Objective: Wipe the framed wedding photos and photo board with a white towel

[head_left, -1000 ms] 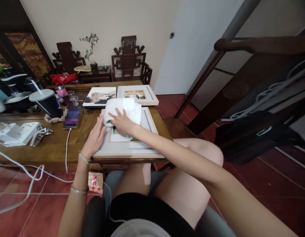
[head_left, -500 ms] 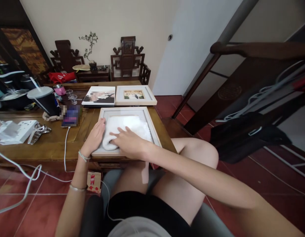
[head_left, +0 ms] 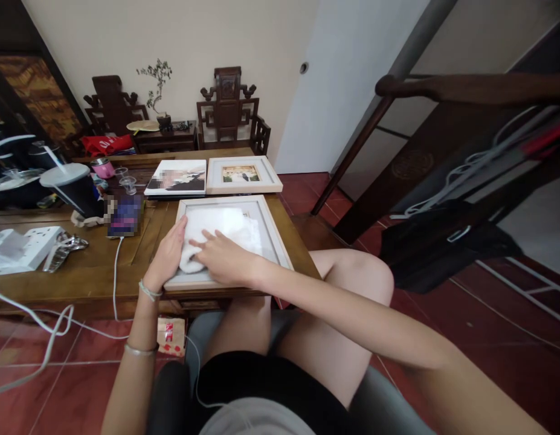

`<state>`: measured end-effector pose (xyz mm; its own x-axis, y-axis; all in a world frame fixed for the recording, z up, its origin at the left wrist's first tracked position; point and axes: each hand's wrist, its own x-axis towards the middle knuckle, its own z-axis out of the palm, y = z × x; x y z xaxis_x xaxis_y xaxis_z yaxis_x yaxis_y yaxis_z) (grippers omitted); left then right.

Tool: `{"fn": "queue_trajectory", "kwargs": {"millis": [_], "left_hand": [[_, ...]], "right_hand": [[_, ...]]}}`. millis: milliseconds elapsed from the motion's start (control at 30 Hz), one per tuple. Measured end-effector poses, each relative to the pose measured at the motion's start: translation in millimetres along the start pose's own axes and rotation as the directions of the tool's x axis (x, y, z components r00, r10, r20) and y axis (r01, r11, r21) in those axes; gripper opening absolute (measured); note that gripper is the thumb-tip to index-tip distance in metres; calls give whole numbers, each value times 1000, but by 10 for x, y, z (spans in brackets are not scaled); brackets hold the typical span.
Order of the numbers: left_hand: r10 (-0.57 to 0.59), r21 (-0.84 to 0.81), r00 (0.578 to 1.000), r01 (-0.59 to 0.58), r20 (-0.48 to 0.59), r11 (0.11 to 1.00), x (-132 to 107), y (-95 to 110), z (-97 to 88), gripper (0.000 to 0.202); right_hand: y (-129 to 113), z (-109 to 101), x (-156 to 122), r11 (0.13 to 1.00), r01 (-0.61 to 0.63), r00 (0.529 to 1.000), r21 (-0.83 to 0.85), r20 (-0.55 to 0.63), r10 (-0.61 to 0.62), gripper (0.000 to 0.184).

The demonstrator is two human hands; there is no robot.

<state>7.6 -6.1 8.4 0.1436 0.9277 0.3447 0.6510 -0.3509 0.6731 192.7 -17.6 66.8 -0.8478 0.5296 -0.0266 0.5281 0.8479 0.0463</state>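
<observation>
A pale wooden picture frame [head_left: 280, 246] lies flat on the table in front of me. On its face rests a folded white cloth [head_left: 220, 222]. My right hand [head_left: 223, 257] presses down on the cloth, fingers spread over it and the thumb side tucked at its rolled left fold. My left hand [head_left: 170, 251] lies along the frame's left edge, fingers stretched out straight, touching the frame beside the cloth. Most of the picture inside the frame is hidden by cloth and hand.
Behind lie a second framed picture [head_left: 241, 174] and a white-edged photo panel [head_left: 176, 178]. Leftward on the table [head_left: 102, 266] are a phone [head_left: 125, 216] on a cable, a black cup with a straw [head_left: 71, 190] and a power strip [head_left: 37, 244]. A wooden rack [head_left: 411, 157] stands right.
The cloth and my right hand have slid left across the frame, uncovering more of its right side. My left hand stays at the left edge. The whole view has shifted slightly.
</observation>
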Motion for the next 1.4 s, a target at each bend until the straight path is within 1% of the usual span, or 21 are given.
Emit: {"fn": "queue_trajectory", "kwargs": {"millis": [67, 100, 200, 267, 300, 367, 467, 533, 600, 633, 700, 800, 900, 967, 1033, 1100, 1167, 1233, 1300, 1333, 1400], "left_hand": [[18, 40, 1000, -18, 6, 999, 8, -19, 0, 63], [35, 68, 999, -36, 15, 997, 13, -40, 3, 60], [92, 145, 995, -96, 41, 985, 29, -130, 25, 53], [115, 169, 992, -122, 46, 978, 37, -181, 45, 51], [122, 175, 991, -129, 48, 976, 39, -197, 53, 51], [125, 180, 991, -132, 49, 975, 39, -210, 62, 50], [113, 171, 992, -120, 49, 978, 34, -198, 56, 49], [105, 163, 993, -112, 54, 980, 32, -191, 43, 49], [108, 159, 992, -116, 60, 980, 33, -195, 31, 49], [115, 160, 991, -124, 61, 979, 34, -201, 27, 48], [135, 160, 989, -143, 59, 977, 37, -217, 21, 47], [153, 162, 986, -161, 63, 974, 41, -236, 19, 47], [156, 163, 984, -167, 82, 972, 45, -241, 14, 47], [159, 157, 983, -172, 93, 973, 48, -243, 11, 47], [162, 152, 982, -175, 97, 973, 48, -242, 10, 47], [161, 149, 983, -173, 88, 974, 43, -233, 14, 47], [161, 139, 985, -169, 66, 976, 32, -211, 19, 48], [161, 114, 986, -166, 50, 980, 20, -179, 21, 49], [160, 91, 986, -164, 48, 982, 9, -149, 19, 51], [159, 87, 986, -163, 49, 983, 6, -137, 17, 52], [156, 96, 987, -160, 48, 983, 3, -122, 10, 54]], "right_hand": [[-34, -87, -253, 997, 42, 996, 60, 79, -46, 44], [-17, -131, -377, 996, 28, 993, 84, 113, -38, 43], [116, -234, -689, 988, -96, 984, 119, 162, 76, 39], [186, -268, -793, 980, -147, 980, 133, 157, 125, 39], [193, -273, -802, 979, -149, 980, 138, 152, 128, 39], [137, -266, -732, 981, -132, 983, 141, 149, 111, 40], [-52, -218, -495, 986, -104, 983, 131, 163, 82, 45], [-159, -170, -365, 988, -91, 986, 128, 148, 71, 49], [-199, -123, -348, 987, -99, 988, 126, 127, 83, 50], [-193, -104, -393, 986, -113, 989, 123, 113, 100, 50], [-138, -86, -579, 982, -150, 986, 117, 85, 141, 47], [0, -90, -970, 966, -239, 970, 94, 63, 234, 44], [172, -46, -1253, 927, -368, 929, 75, 64, 363, 48], [319, 40, -1303, 894, -440, 898, 84, 36, 438, 53], [500, 141, -1240, 865, -492, 869, 101, -11, 495, 59], [695, 209, -1086, 844, -525, 845, 109, -58, 532, 64], [861, 214, -861, 833, -543, 827, 107, -103, 552, 64], [957, 165, -578, 842, -532, 823, 88, -179, 539, 63], [963, 104, -256, 886, -463, 851, 39, -261, 456, 65], [936, 82, -90, 916, -400, 878, 2, -285, 384, 67], [846, 69, 226, 969, -238, 938, -70, -275, 211, 65]]}}
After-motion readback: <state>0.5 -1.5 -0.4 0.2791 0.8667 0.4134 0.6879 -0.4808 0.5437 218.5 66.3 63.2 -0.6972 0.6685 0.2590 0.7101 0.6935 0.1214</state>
